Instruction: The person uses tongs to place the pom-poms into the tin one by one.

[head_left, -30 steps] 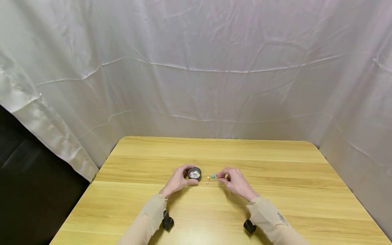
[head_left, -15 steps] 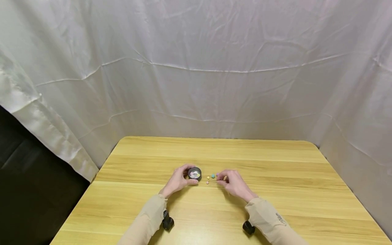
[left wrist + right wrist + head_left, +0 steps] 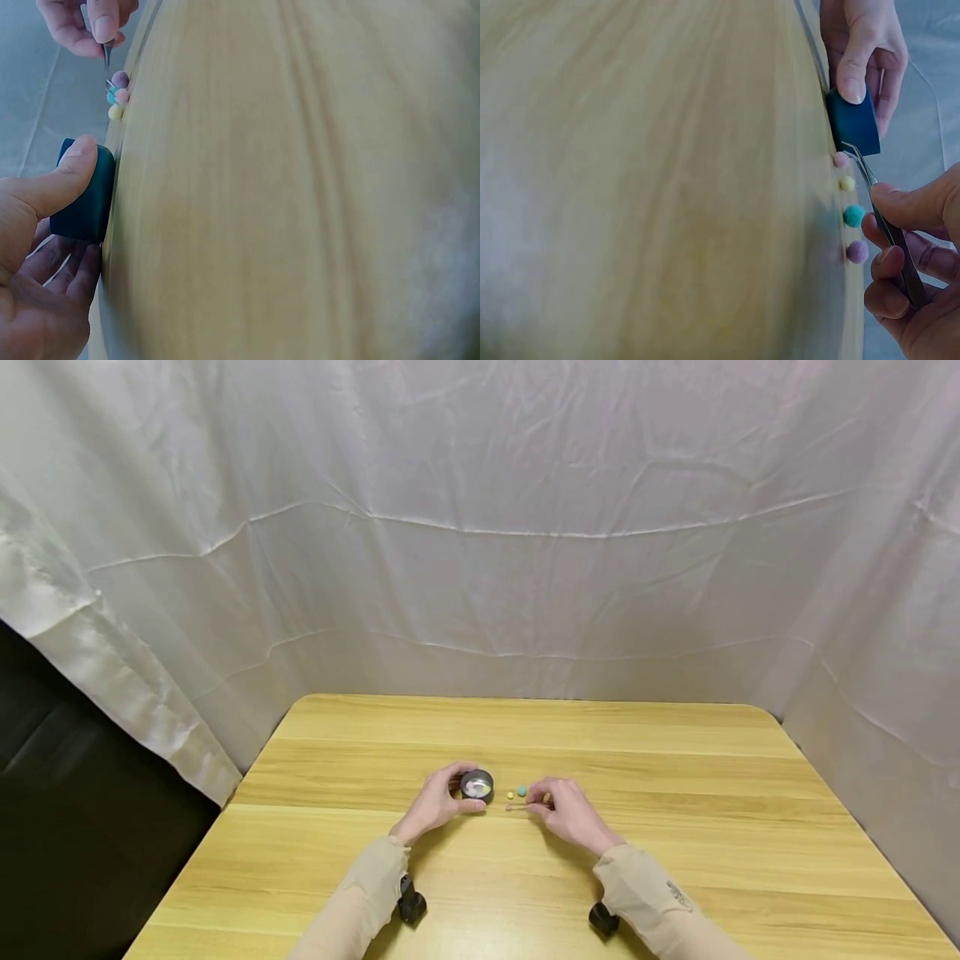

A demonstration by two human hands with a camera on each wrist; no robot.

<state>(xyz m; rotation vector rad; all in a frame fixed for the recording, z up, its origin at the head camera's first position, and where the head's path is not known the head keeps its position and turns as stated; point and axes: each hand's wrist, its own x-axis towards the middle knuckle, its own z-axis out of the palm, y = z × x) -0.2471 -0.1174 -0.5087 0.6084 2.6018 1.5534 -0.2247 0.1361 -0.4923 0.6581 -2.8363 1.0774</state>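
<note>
My left hand (image 3: 435,802) grips a small round dark tub (image 3: 477,798) with pale coloured bits inside, thumb on one side and fingers on the other. My right hand (image 3: 572,817) holds bent-tip metal tweezers (image 3: 891,231) pointing left. Their tips are at a pink pom-pom (image 3: 840,160); whether they pinch it I cannot tell. Farther along lie a yellow pom-pom (image 3: 847,183), a teal pom-pom (image 3: 853,216) and a purple pom-pom (image 3: 857,252). In the head view, the right fingers hide the purple one.
Everything stands on a wooden table (image 3: 375,727) with light grain. Pale curtains (image 3: 480,568) hang behind and beside it. A black surface (image 3: 67,793) shows at the left. Each wrist carries a small black camera (image 3: 411,906).
My right hand has shifted slightly left and nearer to me, bringing the tweezer tips to the pink pom-pom. The left hand and tub have stayed in place.
</note>
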